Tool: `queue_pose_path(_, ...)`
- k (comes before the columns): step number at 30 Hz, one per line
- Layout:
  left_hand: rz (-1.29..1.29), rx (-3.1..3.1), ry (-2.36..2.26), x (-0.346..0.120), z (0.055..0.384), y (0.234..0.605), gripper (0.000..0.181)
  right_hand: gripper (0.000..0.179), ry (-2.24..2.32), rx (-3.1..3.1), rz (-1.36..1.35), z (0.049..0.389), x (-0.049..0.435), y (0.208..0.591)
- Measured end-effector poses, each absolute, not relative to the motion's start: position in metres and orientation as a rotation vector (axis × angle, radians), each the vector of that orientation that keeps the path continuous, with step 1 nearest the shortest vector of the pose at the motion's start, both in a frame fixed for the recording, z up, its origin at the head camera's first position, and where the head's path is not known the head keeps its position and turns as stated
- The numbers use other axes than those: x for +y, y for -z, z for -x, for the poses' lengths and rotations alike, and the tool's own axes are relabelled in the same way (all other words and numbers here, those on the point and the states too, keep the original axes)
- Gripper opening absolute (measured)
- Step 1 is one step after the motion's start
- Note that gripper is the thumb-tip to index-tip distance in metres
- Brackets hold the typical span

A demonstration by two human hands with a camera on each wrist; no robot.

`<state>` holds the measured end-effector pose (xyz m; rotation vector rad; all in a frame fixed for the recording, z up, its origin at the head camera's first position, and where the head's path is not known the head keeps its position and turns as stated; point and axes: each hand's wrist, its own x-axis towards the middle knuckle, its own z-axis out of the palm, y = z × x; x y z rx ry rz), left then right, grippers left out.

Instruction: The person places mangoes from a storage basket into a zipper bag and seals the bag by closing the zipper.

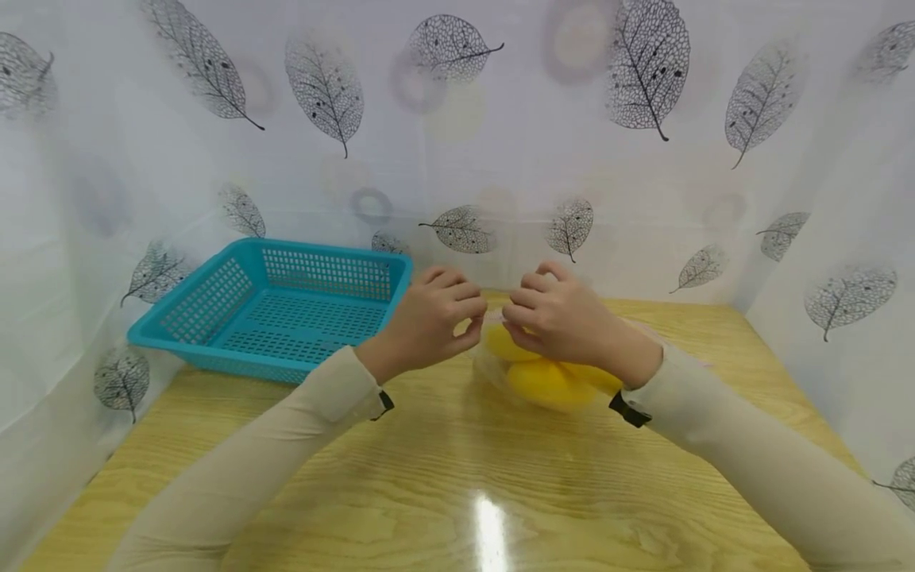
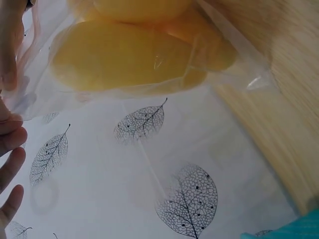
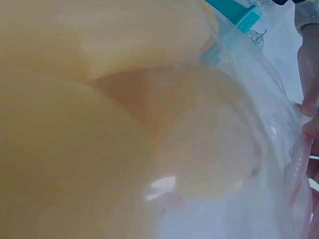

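Observation:
A clear plastic zip bag (image 1: 493,372) with a pinkish strip along its mouth holds several plump yellow oval things (image 1: 546,383), mango-like in shape; their exact kind is hard to tell through the plastic. Thumb and fingers of my left hand (image 1: 432,324) pinch one end of the bag's mouth. Just to its right, my right hand (image 1: 561,316) pinches the same edge with curled fingers, above the yellow things. In the left wrist view, the bag's fingered edge shows at the far left, beside the fingers (image 2: 12,167). My right forearm and hand hide part of the bag.
A blue-green plastic basket (image 1: 314,318) with slotted walls stands at the back left of the wood-grain table (image 1: 429,469), left of my left hand. A white curtain (image 1: 486,167) with dark leaf prints hangs behind and along both sides.

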<state>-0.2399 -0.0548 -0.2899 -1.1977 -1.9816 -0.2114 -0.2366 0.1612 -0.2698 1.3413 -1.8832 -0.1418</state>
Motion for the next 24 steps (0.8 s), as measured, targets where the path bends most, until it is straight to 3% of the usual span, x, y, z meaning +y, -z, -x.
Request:
queue_pose_path(9,1.151,-1.994,0.145,-0.057,0.238,0.292,0.010,0.039,0.120,-1.882,-1.302,0.231,0.178,0.274)
queue_pose_path(24,1.056,-1.935,-0.032,-0.040,0.230,0.287,0.008,0.031,0.245,-1.804,-1.258,0.224,0.170,0.278)
